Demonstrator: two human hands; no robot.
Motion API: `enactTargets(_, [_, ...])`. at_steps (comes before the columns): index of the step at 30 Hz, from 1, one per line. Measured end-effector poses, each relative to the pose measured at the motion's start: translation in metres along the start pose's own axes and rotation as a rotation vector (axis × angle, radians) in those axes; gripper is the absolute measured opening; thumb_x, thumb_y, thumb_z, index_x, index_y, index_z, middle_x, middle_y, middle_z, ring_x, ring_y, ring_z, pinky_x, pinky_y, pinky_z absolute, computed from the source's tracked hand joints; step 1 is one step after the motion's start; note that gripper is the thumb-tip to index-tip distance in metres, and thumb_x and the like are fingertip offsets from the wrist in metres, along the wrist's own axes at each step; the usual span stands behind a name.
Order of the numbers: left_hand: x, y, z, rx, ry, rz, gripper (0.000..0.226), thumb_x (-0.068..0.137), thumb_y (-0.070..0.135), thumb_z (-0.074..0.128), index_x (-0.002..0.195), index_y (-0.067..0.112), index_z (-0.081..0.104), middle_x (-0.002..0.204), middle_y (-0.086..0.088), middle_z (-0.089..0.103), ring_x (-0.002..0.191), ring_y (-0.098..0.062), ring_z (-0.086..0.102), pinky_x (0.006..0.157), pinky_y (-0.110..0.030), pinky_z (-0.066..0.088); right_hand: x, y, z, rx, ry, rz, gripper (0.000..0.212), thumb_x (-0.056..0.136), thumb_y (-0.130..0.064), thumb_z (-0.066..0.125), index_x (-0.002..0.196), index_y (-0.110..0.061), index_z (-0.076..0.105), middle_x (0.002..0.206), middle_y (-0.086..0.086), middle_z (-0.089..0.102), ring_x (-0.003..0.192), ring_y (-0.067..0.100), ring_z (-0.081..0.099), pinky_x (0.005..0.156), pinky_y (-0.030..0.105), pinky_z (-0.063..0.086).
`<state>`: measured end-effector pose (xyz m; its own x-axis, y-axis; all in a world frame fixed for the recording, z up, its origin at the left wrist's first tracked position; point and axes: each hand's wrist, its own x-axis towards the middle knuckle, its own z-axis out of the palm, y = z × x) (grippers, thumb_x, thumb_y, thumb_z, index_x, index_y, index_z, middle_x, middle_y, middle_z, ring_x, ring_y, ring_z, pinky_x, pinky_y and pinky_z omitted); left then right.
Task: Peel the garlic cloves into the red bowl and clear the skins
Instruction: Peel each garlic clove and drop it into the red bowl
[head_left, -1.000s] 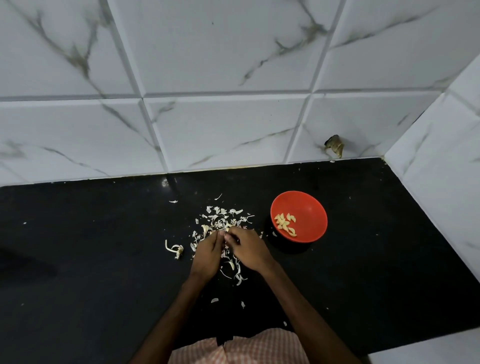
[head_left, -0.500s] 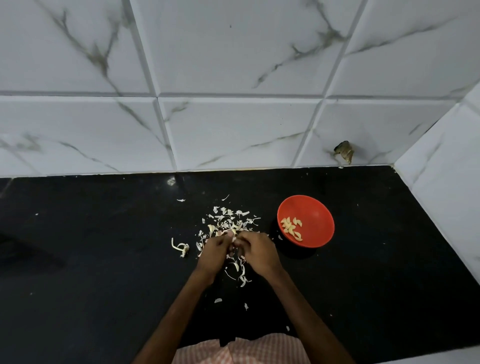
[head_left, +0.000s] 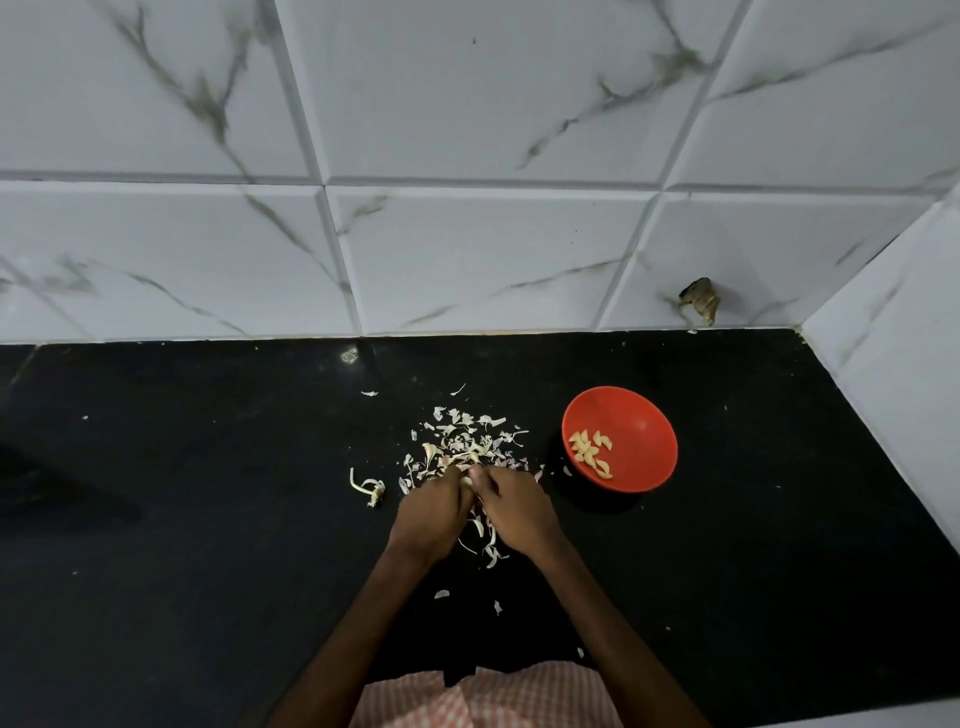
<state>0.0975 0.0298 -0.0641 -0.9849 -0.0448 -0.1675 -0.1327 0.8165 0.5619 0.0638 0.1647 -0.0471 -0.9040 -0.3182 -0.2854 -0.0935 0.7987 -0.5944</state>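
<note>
A red bowl (head_left: 636, 426) stands on the black counter (head_left: 208, 519) with several peeled garlic cloves (head_left: 591, 451) inside it. Left of the bowl lies a scatter of pale garlic skins (head_left: 462, 436). My left hand (head_left: 431, 512) and my right hand (head_left: 517, 509) meet over the near side of that scatter, fingertips together, pinching a small garlic clove that the fingers mostly hide. A garlic stem piece (head_left: 370, 488) lies to the left of my left hand.
White marble-look tiles (head_left: 467, 249) form the back wall, and a tiled side wall (head_left: 893, 374) closes the right end. A dark broken spot (head_left: 701, 304) marks the back wall above the bowl. A few loose skin bits (head_left: 441, 594) lie nearer to me.
The view has shifted a little. My hands have stayed together at the skin pile, fingers working at the clove; the bowl and skins are unmoved.
</note>
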Motion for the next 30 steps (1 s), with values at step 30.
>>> enactTargets(30, [-0.007,0.008,-0.003,-0.212,-0.089,0.004,0.026,0.105,0.024,0.044,0.114,0.003,0.058,0.092,-0.017,0.069,0.083,-0.036,0.064,0.075,-0.043,0.049,0.0,-0.012,-0.007,0.418,-0.145,0.123,0.052,0.11,-0.032,0.038,0.061,-0.019,0.051,0.059,-0.003,0.046,0.056,0.009,0.043,0.071,0.033,0.036])
